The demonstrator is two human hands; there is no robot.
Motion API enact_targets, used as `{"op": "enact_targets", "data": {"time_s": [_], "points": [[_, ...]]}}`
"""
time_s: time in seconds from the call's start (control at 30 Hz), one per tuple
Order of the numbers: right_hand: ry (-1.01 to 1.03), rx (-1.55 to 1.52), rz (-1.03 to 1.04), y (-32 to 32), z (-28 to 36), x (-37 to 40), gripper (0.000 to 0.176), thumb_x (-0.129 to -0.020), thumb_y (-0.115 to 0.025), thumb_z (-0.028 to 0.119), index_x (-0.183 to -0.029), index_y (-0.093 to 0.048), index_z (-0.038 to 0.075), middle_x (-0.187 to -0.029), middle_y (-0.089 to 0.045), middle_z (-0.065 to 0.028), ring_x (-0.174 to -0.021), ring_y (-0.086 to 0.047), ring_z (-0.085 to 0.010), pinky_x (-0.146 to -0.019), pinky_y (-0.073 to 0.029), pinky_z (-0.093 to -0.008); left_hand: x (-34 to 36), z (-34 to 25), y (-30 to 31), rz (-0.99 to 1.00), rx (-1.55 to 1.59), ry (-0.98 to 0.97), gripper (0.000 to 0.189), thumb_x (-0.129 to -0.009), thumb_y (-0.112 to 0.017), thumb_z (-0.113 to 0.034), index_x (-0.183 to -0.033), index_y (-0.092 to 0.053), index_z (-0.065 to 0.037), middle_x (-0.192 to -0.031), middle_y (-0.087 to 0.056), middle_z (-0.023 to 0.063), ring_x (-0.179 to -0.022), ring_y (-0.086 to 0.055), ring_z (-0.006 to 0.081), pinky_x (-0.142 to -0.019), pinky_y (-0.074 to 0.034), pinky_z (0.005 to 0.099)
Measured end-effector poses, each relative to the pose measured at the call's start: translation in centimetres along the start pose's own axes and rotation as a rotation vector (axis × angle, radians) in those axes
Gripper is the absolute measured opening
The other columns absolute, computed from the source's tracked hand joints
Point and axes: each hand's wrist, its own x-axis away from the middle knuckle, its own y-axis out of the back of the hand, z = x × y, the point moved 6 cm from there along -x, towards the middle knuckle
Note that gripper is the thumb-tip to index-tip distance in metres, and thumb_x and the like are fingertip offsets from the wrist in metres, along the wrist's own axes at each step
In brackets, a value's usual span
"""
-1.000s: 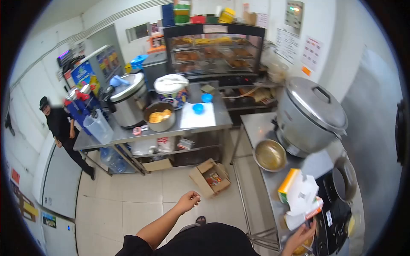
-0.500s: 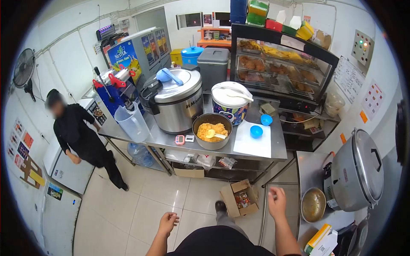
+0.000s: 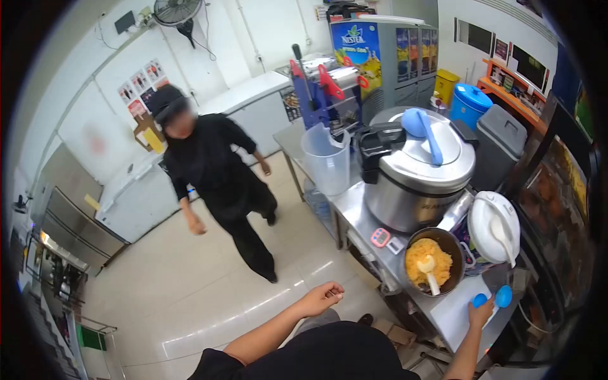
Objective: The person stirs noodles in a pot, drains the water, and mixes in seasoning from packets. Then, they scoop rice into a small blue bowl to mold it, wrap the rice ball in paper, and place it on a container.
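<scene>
My right grip (image 3: 481,313) touches a blue cup (image 3: 479,299) at the desk (image 3: 356,204); closure cannot be determined. My left grip (image 3: 324,297), loosely curled, is released.

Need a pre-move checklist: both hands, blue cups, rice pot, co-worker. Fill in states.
1. Right hand at one blue cup: ok.
2. Firm hold on that cup: cannot tell, too small.
3. Second blue cup within reach: likely ok, close beside that hand.
4. Left hand free: ok, nothing visible in it.
5. Pot uncovered, scoop in the rice: ok.
6. Co-worker away from the cups: ok, across the floor.
</scene>
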Motion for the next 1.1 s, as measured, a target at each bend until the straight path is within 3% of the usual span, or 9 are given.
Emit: {"op": "enact_targets", "data": {"time_s": [0.07,0.17,0.3,0.4,0.5,0.63,0.83,0.93,1.1], "points": [[-0.075,0.005,-0.106,4.0,2.3,1.9,0.108,-0.060,-0.090,0.018,-0.151,-0.034,-0.001,-0.142,-0.052,-0.0282,-0.134,-0.047,-0.0445,-0.114,-0.037,-0.0499,-3.2,-2.8,-2.6,0.039,0.085,-0.035,0.029,-0.103,-0.062,-0.023,-0.124,-0.059,-0.003,-0.110,-0.067,0.0075,-0.102,-0.062,0.0148,-0.089,-0.052,0.0327],[0.326,-0.154,-0.358,7.1,4.1,3.4,0.103,-0.062,-0.089,0.016,-0.149,-0.038,-0.003,-0.144,-0.049,-0.0254,-0.132,-0.048,-0.0428,-0.114,-0.036,-0.0483,-7.1,-6.9,-5.3,0.171,0.247,-0.038,0.031,-0.103,-0.061,-0.022,-0.129,-0.056,-0.005,-0.115,-0.066,0.0079,-0.104,-0.062,0.0153,-0.090,-0.052,0.0334],[0.270,-0.794,0.148,12.7,19.0,12.6,0.107,-0.064,-0.093,0.031,-0.150,-0.035,0.003,-0.134,-0.049,-0.0191,-0.126,-0.050,-0.0330,-0.109,-0.040,-0.0468,-11.6,-11.8,-10.1,0.501,0.449,0.052,0.058,-0.101,-0.063,-0.037,-0.145,-0.040,-0.008,-0.136,-0.054,0.0140,-0.120,-0.058,0.0228,-0.095,-0.052,0.0382],[0.616,-0.507,0.222,11.7,26.7,16.3,0.114,-0.062,-0.095,0.041,-0.151,-0.032,0.004,-0.141,-0.047,-0.0192,-0.129,-0.046,-0.0385,-0.110,-0.031,-0.0508,-13.7,-15.2,-14.4,0.716,0.615,0.131,0.086,-0.093,-0.062,-0.063,-0.154,-0.030,-0.012,-0.147,-0.044,0.0147,-0.129,-0.051,0.0243,-0.103,-0.048,0.0419],[0.593,-0.419,0.238,10.2,30.6,15.5,0.120,-0.059,-0.095,0.051,-0.149,-0.033,0.002,-0.134,-0.052,-0.0231,-0.131,-0.043,-0.0399,-0.107,-0.037,-0.0507,-16.9,-14.9,-15.1,0.646,0.747,0.153,0.080,-0.096,-0.060,-0.058,-0.155,-0.029,-0.013,-0.146,-0.046,0.0134,-0.131,-0.051,0.0252,-0.102,-0.050,0.0415],[0.359,-0.485,0.054,8.9,28.5,10.2,0.080,-0.069,-0.089,0.044,-0.129,-0.057,0.001,-0.123,-0.060,-0.0227,-0.118,-0.052,-0.0367,-0.100,-0.038,-0.0522,-20.5,-13.2,-10.1,0.425,0.713,0.064,0.072,-0.096,-0.061,-0.059,-0.146,-0.038,-0.012,-0.134,-0.051,0.0086,-0.123,-0.055,0.0218,-0.102,-0.050,0.0401],[0.366,0.489,0.514,-1.1,27.7,8.2,0.025,-0.082,-0.069,0.021,-0.101,-0.072,0.004,-0.086,-0.072,-0.0096,-0.097,-0.063,-0.0304,-0.081,-0.040,-0.0450,-23.2,-7.0,-3.5,0.303,0.594,0.308,0.075,-0.094,-0.063,-0.061,-0.144,-0.039,-0.011,-0.130,-0.054,0.0095,-0.120,-0.056,0.0224,-0.100,-0.050,0.0403],[0.373,0.491,0.505,-1.2,27.9,7.9,0.025,-0.081,-0.064,0.014,-0.102,-0.070,0.002,-0.083,-0.071,-0.0099,-0.087,-0.067,-0.0315,-0.076,-0.047,-0.0438,-24.1,-6.8,-3.7,0.311,0.536,0.358,0.086,-0.090,-0.062,-0.068,-0.146,-0.036,-0.008,-0.132,-0.052,0.0097,-0.119,-0.055,0.0226,-0.100,-0.049,0.0416],[0.228,0.423,0.154,2.8,27.1,7.2,0.020,-0.084,-0.059,0.008,-0.101,-0.066,0.000,-0.093,-0.067,-0.0166,-0.076,-0.071,-0.0322,-0.063,-0.058,-0.0434,-25.9,-6.1,-4.9,0.446,0.443,0.299,0.071,-0.097,-0.062,-0.058,-0.140,-0.042,-0.006,-0.125,-0.055,0.0109,-0.115,-0.054,0.0216,-0.100,-0.047,0.0390]]}}
